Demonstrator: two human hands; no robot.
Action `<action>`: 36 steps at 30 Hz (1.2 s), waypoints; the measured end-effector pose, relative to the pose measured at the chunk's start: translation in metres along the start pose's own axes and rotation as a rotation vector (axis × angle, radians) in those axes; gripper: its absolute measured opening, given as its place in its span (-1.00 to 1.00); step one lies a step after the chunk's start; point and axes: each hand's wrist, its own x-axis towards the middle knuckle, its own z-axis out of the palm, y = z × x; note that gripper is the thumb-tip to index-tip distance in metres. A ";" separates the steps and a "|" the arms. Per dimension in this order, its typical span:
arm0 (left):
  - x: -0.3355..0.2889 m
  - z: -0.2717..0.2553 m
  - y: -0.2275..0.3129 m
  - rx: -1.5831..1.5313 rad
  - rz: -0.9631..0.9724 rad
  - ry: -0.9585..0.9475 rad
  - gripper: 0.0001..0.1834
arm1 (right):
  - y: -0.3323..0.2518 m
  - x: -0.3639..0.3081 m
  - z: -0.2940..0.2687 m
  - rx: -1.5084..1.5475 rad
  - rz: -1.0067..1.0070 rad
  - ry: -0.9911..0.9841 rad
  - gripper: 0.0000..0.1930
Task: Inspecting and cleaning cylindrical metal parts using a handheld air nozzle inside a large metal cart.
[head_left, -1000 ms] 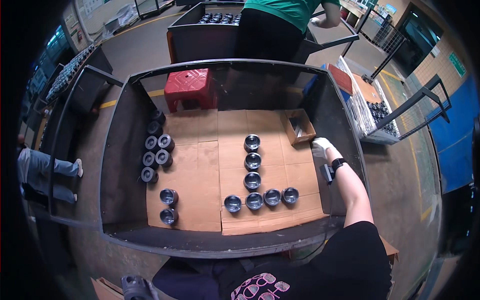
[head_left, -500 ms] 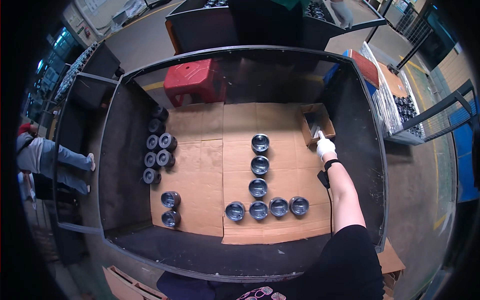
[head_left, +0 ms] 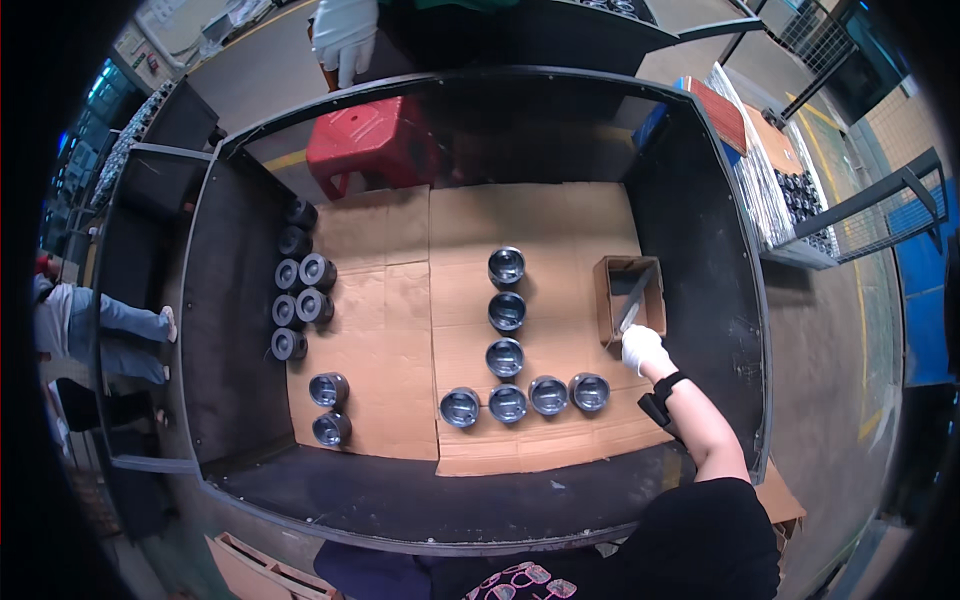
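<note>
My right hand (head_left: 646, 351), in a white glove, is at the near wall of a small open cardboard box (head_left: 604, 300) on the right side of the bin. Its fingers are closed over that wall, partly hidden by the glove and the wall. Inside the box a long, flat grey strip (head_left: 634, 291) lies slanting, its lower end close to my fingers; what kind of tool it is I cannot make out. Left of the box, several metal pistons (head_left: 506, 312) stand with their hollow ends up in an L-like arrangement. My left hand is out of view.
Dark walls of the bin (head_left: 215, 330) surround a cardboard-lined floor (head_left: 385, 320). More pistons (head_left: 288, 309) stand along the left side. Beyond the far wall is a red stool (head_left: 365, 140); another person's gloved hand (head_left: 345, 40) hangs farther back.
The cardboard box has slid toward me together with my right hand. Its far side now stands away from the bin's back corner. The other person's gloved hand appears at the upper left.
</note>
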 end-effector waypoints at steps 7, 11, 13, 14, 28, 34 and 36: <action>0.010 -0.002 -0.026 -0.101 -0.059 -0.067 -0.46 | 0.021 -0.003 0.035 0.522 0.545 0.042 -0.73; 0.015 0.013 -0.041 -0.195 -0.090 -0.079 -0.45 | 0.070 0.019 0.072 0.589 0.554 0.051 -0.73; 0.017 0.013 -0.049 -0.221 -0.108 -0.078 -0.45 | 0.069 0.025 0.068 0.556 0.618 -0.025 -0.65; 0.016 0.006 -0.050 -0.216 -0.116 -0.068 -0.44 | 0.050 0.024 0.060 0.566 0.597 -0.035 -0.65; 0.005 0.011 -0.112 -0.474 -0.264 -0.025 -0.40 | 0.023 -0.011 0.037 0.558 0.531 0.347 -0.74; -0.030 0.002 -0.124 -0.530 -0.363 0.034 -0.38 | 0.034 0.034 0.072 0.313 0.506 0.007 -0.74; -0.043 -0.002 -0.125 -0.557 -0.404 0.054 -0.37 | 0.043 0.046 0.094 0.209 0.503 0.051 -0.75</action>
